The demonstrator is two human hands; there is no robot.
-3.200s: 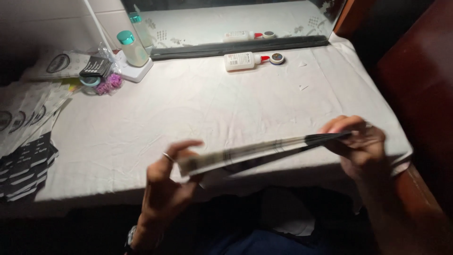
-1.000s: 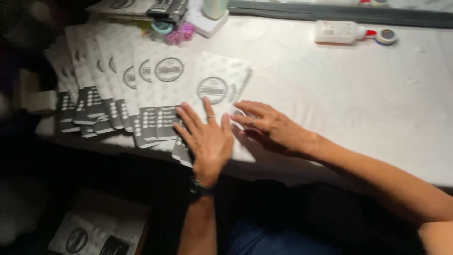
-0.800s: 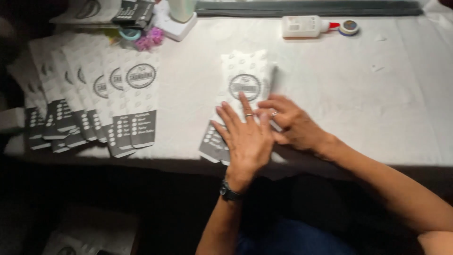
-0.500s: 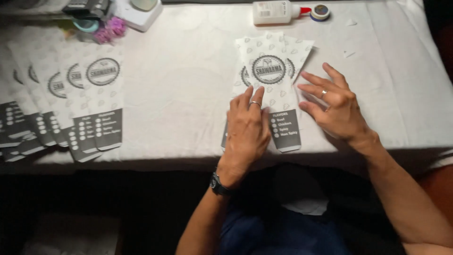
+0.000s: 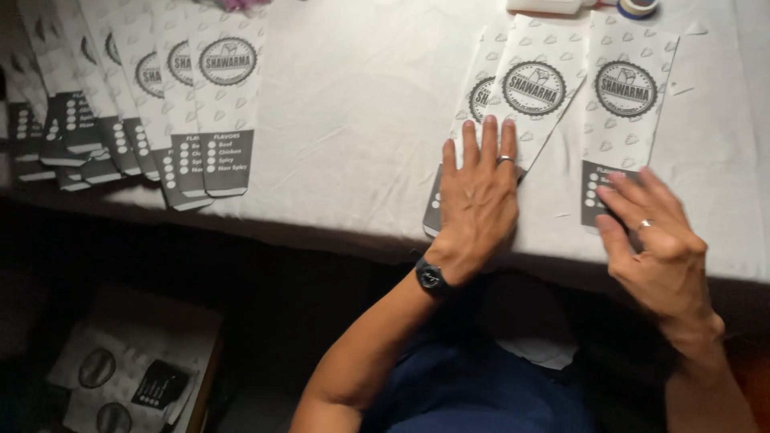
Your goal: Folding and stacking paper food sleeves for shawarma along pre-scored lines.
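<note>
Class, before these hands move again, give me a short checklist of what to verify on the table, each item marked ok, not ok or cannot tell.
1. Left hand flat on the two overlapped paper sleeves: ok.
2. Right hand fingertips on the separate sleeve: ok.
3. Separate sleeve clear of the overlapped pair: ok.
4. All sleeves fully on the tablecloth: not ok, lower ends reach its front edge.
5. Fanned stack at far left untouched: ok.
6. Glue bottle capped: cannot tell.

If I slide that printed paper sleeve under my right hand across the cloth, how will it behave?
The paper sleeve lies flat and thin, so it is probably light and floppy if lifted by one end. Under the right hand it would likely slide, though the white tablecloth may wrinkle and drag. It cannot roll or tip.
</note>
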